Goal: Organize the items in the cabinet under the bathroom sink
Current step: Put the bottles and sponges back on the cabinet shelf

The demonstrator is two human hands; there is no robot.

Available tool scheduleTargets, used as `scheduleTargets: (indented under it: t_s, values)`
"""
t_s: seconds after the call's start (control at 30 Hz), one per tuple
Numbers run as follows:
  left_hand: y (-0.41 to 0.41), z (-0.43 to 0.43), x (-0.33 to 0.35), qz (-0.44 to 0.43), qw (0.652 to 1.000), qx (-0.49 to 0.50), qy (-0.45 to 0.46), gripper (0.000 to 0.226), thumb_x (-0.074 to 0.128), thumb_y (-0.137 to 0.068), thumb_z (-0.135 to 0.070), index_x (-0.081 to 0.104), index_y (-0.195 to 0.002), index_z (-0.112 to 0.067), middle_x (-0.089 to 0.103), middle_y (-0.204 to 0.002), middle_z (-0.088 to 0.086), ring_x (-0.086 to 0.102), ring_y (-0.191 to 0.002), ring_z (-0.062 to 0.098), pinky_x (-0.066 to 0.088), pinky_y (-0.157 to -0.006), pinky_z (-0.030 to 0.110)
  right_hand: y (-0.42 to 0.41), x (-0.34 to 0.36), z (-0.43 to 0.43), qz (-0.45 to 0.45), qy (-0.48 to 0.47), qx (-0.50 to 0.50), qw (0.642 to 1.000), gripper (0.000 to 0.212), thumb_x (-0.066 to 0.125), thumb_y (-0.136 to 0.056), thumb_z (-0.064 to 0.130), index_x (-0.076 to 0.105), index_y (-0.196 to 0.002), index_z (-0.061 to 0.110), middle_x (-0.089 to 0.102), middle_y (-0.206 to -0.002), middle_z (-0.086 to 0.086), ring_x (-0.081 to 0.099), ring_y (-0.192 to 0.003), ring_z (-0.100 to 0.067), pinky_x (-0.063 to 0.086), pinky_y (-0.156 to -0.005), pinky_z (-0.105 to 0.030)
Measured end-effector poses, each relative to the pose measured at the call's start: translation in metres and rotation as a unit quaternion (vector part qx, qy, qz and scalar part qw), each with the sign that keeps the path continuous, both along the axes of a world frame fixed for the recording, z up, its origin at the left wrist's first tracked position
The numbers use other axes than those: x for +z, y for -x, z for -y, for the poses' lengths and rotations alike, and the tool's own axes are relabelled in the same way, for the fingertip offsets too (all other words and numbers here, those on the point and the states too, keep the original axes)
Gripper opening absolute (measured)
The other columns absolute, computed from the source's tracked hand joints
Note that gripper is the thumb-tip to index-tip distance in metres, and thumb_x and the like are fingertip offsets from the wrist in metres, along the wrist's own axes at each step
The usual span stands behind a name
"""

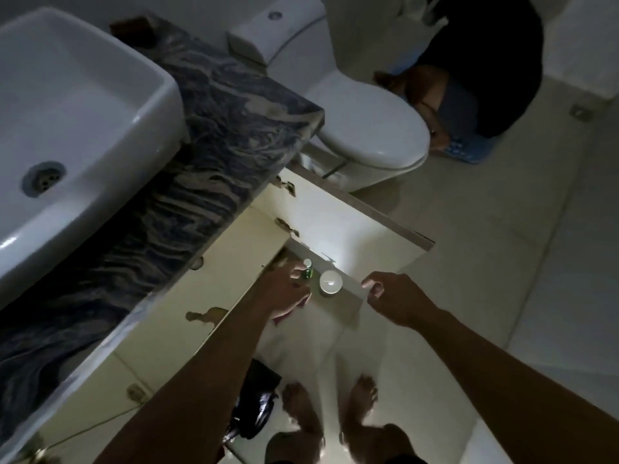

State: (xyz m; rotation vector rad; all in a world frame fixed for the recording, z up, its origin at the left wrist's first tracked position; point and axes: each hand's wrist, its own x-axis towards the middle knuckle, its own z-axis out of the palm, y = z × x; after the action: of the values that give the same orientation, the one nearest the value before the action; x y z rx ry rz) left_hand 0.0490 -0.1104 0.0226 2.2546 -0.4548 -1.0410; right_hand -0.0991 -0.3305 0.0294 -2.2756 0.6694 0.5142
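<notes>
The left hand [284, 293] pinches a small green bottle [308, 271] by its body with the fingertips, white cap up, at the cabinet's open mouth. Something pinkish shows under that palm; what it is cannot be told. Just right of the grip a round white jar [331, 283] stands on the bottom ledge [348, 296]. Further right the right hand [392, 299] hovers empty, fingers loosely curled, off the ledge's end. Beyond the grip the open door [351, 226] swings outward. To do this well, keep the bottle upright, set it clear of the jar, and let the free hand steady the jar if needed.
</notes>
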Motion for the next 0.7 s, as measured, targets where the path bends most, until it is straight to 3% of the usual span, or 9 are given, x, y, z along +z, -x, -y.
scheduleTargets:
  t_s: [0.1,0.23,0.3,0.37,0.47,0.53,0.63,0.7]
  values:
    - [-0.012,0.009,-0.076,-0.011,0.999,-0.007,-0.045,0.064,0.071,-0.08,-0.033,0.047,-0.139,-0.029,0.058,-0.135,-0.001,0.057,-0.118,0.017,0.046,-0.1,0.032,-0.005,-0.069,0.008,-0.034,-0.001,0.016,0.999,0.032,0.061,-0.083,0.03,0.067,-0.114,0.036,0.069,-0.099,0.013,0.063,-0.099,-0.011,0.05,-0.09,-0.028]
    - [-0.016,0.021,-0.179,-0.003,0.997,-0.031,-0.069,0.074,0.073,-0.081,-0.03,0.039,-0.147,-0.027,0.053,-0.138,0.0,0.053,-0.121,0.017,0.036,-0.088,0.022,-0.014,-0.17,0.008,-0.059,-0.007,0.02,0.998,0.043,0.064,-0.081,0.035,0.06,-0.124,0.036,0.067,-0.112,0.01,0.061,-0.106,-0.012,0.049,-0.092,-0.029]
    - [-0.017,0.027,-0.24,-0.005,0.996,-0.034,-0.076,0.079,0.075,-0.079,-0.028,0.036,-0.147,-0.026,0.052,-0.138,0.0,0.051,-0.122,0.018,0.039,-0.09,0.024,-0.022,-0.229,0.008,-0.062,-0.013,0.025,0.998,0.052,0.067,-0.079,0.035,0.054,-0.129,0.037,0.064,-0.12,0.009,0.06,-0.111,-0.014,0.049,-0.094,-0.03]
    - [-0.018,0.03,-0.299,-0.016,0.996,-0.032,-0.077,0.088,0.079,-0.075,-0.029,0.033,-0.149,-0.027,0.051,-0.138,0.001,0.05,-0.12,0.018,0.044,-0.098,0.03,-0.031,-0.286,0.007,-0.056,-0.014,0.042,0.997,0.067,0.068,-0.077,0.031,0.044,-0.14,0.035,0.058,-0.132,0.005,0.054,-0.122,-0.016,0.047,-0.1,-0.034]
    - [-0.019,0.033,-0.381,-0.04,0.997,-0.025,-0.06,0.099,0.084,-0.071,-0.024,0.027,-0.152,-0.028,0.051,-0.123,-0.005,0.05,-0.107,0.01,0.041,-0.091,0.025,-0.045,-0.363,0.007,-0.051,-0.007,0.044,0.998,0.091,0.074,-0.076,0.032,0.025,-0.153,0.03,0.04,-0.152,-0.001,0.042,-0.137,-0.022,0.041,-0.108,-0.037]
    - [-0.02,0.038,-0.43,-0.041,0.997,-0.031,-0.054,0.111,0.089,-0.062,-0.031,0.024,-0.152,-0.034,0.052,-0.115,-0.009,0.052,-0.106,0.007,0.044,-0.093,0.025,-0.054,-0.412,0.009,-0.035,-0.007,0.021,0.999,0.1,0.078,-0.075,0.031,0.019,-0.156,0.026,0.032,-0.158,-0.001,0.036,-0.142,-0.022,0.038,-0.111,-0.036]
    - [-0.027,0.049,-0.505,-0.009,0.997,-0.061,-0.055,0.126,0.084,-0.04,-0.059,0.019,-0.147,-0.047,0.061,-0.114,-0.01,0.063,-0.104,0.016,0.054,-0.092,0.034,-0.065,-0.468,0.012,0.058,-0.03,-0.017,0.998,0.099,0.077,-0.071,0.026,0.024,-0.155,0.027,0.036,-0.155,0.003,0.038,-0.141,-0.018,0.038,-0.11,-0.031]
    - [-0.031,0.061,-0.529,0.032,0.995,-0.09,-0.039,0.116,0.083,-0.045,-0.06,0.021,-0.142,-0.049,0.059,-0.124,-0.016,0.064,-0.102,0.015,0.055,-0.085,0.022,-0.068,-0.499,0.015,0.104,-0.027,-0.007,0.994,0.096,0.075,-0.074,0.025,0.024,-0.155,0.029,0.034,-0.156,0.007,0.036,-0.142,-0.015,0.037,-0.111,-0.031]
